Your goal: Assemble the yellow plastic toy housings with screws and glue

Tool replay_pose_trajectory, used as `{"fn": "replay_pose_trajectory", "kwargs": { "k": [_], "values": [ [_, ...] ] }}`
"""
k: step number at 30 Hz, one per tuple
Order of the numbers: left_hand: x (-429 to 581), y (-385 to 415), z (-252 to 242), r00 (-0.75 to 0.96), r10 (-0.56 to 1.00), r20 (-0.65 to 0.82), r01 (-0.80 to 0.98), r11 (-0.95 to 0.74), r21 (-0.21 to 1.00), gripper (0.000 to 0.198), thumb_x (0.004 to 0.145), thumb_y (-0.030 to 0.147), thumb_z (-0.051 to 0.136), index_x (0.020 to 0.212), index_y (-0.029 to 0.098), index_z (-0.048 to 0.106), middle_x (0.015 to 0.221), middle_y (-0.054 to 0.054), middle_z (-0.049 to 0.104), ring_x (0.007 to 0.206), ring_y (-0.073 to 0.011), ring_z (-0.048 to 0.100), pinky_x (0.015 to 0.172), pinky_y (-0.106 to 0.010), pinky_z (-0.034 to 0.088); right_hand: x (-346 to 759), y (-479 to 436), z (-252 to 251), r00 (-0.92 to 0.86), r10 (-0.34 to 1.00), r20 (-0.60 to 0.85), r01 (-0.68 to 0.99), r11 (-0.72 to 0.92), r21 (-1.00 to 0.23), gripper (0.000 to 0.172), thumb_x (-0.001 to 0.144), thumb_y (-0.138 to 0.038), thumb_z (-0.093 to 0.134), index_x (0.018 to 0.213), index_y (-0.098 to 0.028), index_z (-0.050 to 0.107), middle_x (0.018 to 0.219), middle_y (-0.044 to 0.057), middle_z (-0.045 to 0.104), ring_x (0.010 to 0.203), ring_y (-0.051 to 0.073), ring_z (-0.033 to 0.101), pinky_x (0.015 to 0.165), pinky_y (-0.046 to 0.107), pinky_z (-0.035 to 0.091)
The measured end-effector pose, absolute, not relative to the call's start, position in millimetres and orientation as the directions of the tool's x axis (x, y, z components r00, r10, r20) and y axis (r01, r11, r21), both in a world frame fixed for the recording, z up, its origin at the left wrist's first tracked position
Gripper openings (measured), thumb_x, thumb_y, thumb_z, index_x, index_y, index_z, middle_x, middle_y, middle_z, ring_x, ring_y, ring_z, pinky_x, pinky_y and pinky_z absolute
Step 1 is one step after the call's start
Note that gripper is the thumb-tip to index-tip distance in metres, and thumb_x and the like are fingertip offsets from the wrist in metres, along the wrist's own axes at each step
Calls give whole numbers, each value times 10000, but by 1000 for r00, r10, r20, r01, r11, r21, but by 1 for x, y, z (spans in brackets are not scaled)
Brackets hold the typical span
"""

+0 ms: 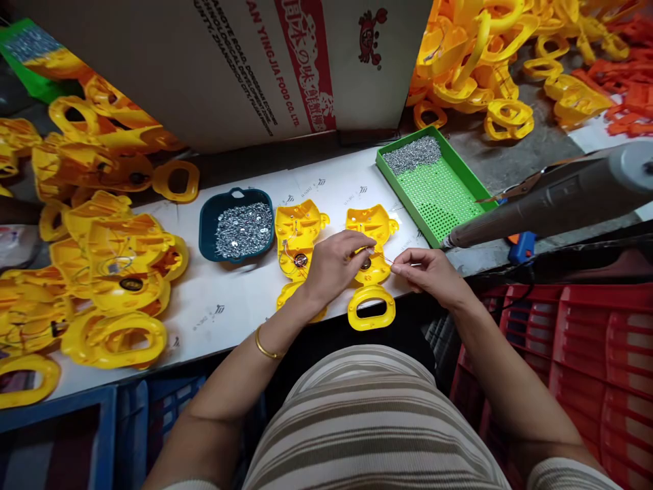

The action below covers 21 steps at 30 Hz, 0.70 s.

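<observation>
Two yellow plastic toy shells lie side by side on the white table, the left shell (pixel 297 235) and the right shell (pixel 371 272), each with a loop handle toward me. My left hand (pixel 334 262) rests over the gap between them, fingers curled and pinched at the middle of the right shell. My right hand (pixel 431 272) sits just right of that shell, fingertips pinched on a thin red wire (pixel 388 259) that runs to the shell. A small round metal part (pixel 300 259) sits in the left shell.
A dark teal dish (pixel 209 228) of small silver screws stands left of the shells. A green tray (pixel 462 184) with more screws is at the right, beside a grey power screwdriver (pixel 551 201). Yellow shells are heaped at left (pixel 112 272) and back right (pixel 490 61). A cardboard box (pixel 229 61) stands behind.
</observation>
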<state>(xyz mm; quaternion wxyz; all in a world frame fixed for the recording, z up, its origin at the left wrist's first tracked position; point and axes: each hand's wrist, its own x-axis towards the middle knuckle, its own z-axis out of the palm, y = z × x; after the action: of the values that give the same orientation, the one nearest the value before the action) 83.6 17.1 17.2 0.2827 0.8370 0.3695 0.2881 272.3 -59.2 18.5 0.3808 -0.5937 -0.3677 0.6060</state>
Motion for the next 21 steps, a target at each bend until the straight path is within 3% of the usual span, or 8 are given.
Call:
{"fn": "replay_pose_trajectory", "kwargs": {
  "k": [2,6,9,12,14,17,21],
  "values": [
    [80,20,15,555,804,212,365,-465,807,140,837,208,650,921,195,762,956,-52,755,864,-156,702,800,-251,548,275,-60,17,-37,891,-453,-94,-454,-886,384,615,-477,795,720,-142,638,487,-60,494,408,38,399,400,180,299],
    [75,24,20,528,847,58,274,-235,933,186,811,308,689,926,187,773,982,-74,758,878,-177,706,722,-251,572,278,-60,12,-120,881,-457,-216,-472,-855,375,585,-407,837,801,-150,670,587,-37,592,460,49,492,443,180,402],
    [73,30,26,411,906,-102,170,34,985,282,800,389,693,954,163,761,1035,-92,739,717,-133,685,543,-208,550,277,-58,7,-54,893,-448,-229,-447,-865,343,579,-377,846,783,-149,690,579,-31,618,463,50,515,466,182,429],
    [71,33,24,241,946,-215,54,208,977,388,817,428,669,1070,138,712,1093,-108,703,626,-81,644,493,-175,530,275,-55,4,40,892,-450,-238,-429,-871,329,546,-377,857,723,-146,704,531,-28,615,446,56,512,456,190,427],
    [71,29,18,164,971,-172,89,159,983,455,825,419,666,1207,174,638,1196,-108,646,643,-70,639,513,-173,539,273,-53,4,96,883,-460,-239,-428,-872,335,510,-383,867,682,-145,704,509,-26,611,431,56,502,438,190,418],
    [70,11,11,87,994,58,290,-81,954,516,840,395,661,1313,230,536,1328,-105,515,689,-58,617,530,-165,532,269,-51,4,173,868,-466,-246,-420,-874,365,463,-391,877,690,-155,715,593,-8,664,447,59,519,432,195,438],
    [65,-28,10,130,961,243,502,-275,820,412,893,344,591,1275,208,519,1244,-89,502,675,-38,562,546,-154,503,266,-54,2,157,873,-462,-164,-438,-884,380,505,-413,853,773,-170,738,660,6,694,501,86,568,488,229,491]
  ]
}}
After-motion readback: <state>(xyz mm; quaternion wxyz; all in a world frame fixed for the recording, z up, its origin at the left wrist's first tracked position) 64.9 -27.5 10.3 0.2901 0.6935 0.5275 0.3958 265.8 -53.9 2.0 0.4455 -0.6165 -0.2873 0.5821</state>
